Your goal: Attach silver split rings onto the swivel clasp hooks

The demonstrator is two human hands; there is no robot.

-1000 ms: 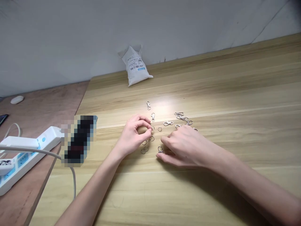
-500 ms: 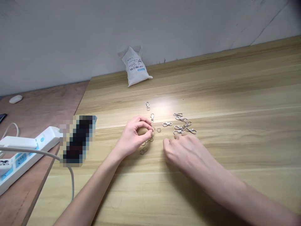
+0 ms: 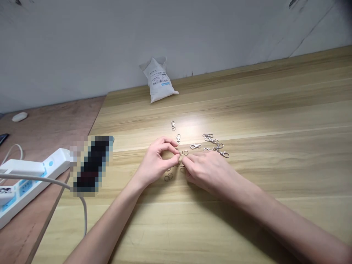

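My left hand pinches a small metal split ring between thumb and forefinger. Close against it, my right hand has its fingers closed on a lobster clasp, mostly hidden, with only a sliver of metal showing below the fingertips. Another loose ring lies just above the right fingertips. Beneath the left hand are several more rings, partly covered. Two clasps with rings attached, an upper one and a lower one, lie beyond the left fingers. A single clasp rests to their right.
Several lobster clasps are heaped beyond my right hand. A white labelled pouch leans by the wall. To the left are a blurred-out phone-like object, a white power strip and a grey cable crossing the table edge.
My right hand has moved left from the clasp heap to beside the left fingertips, bringing a clasp with it. The left hand keeps its pinch in nearly the same place.
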